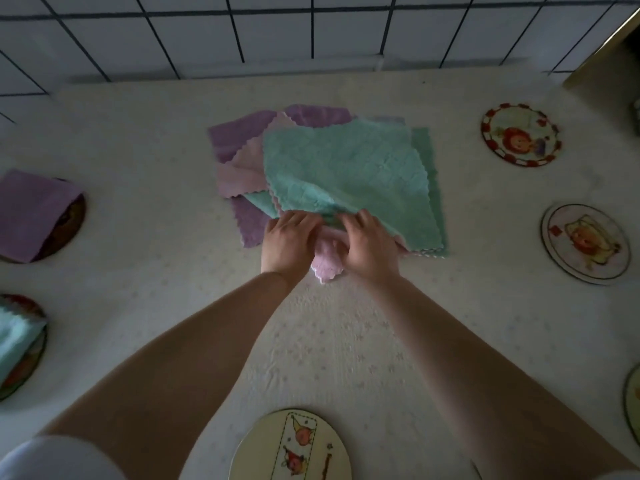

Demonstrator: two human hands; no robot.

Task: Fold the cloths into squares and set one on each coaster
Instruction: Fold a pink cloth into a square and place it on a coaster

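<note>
Two bare hands are meeting at the near edge of a loose pile of cloths in the middle of the tabletop (138, 126). The left hand (289, 242) and right hand (369, 245) are each pinching the near corner of the top teal cloth (346, 168), fingers curled in a closed grip, with a pink cloth (327, 263) bunched beneath them. Along the left edge, a folded purple cloth (29, 213) and a folded teal cloth (17, 344) are each lying on a coaster. Bare illustrated coasters (519, 133) are sitting along the right and near edges.
</note>
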